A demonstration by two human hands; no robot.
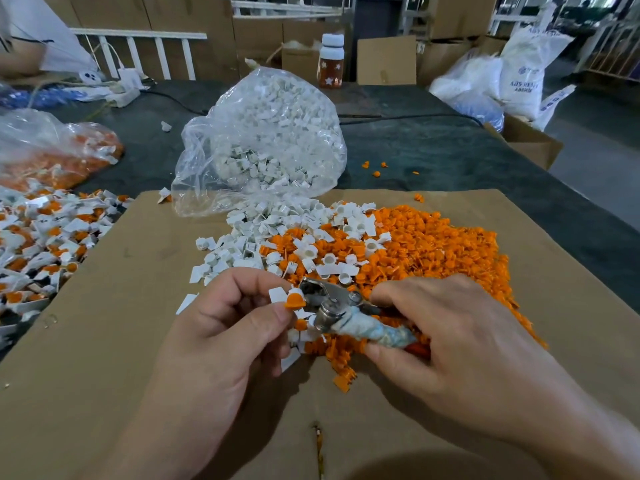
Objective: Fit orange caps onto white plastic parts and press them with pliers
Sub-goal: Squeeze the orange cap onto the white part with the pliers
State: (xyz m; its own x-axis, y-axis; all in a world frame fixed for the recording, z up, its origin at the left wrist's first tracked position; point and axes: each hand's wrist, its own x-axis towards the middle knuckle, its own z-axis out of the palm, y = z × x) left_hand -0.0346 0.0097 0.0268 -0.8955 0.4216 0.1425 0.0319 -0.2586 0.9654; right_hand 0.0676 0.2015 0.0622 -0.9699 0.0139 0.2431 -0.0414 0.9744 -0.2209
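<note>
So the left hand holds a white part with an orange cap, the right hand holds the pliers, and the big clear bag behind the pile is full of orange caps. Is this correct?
No. The head view shows the clear bag full of white parts, not orange caps. The left hand with its capped part and the right hand with the pliers are as stated.

Two hands — left hand (221, 327), right hand (446, 341). One pliers (329, 301), one capped white part (278, 294), one bottle (331, 60). Two clear bags — white-parts bag (263, 140), orange-filled bag (59, 154). Loose orange caps (450, 251), white parts (242, 244): uncountable.
</note>
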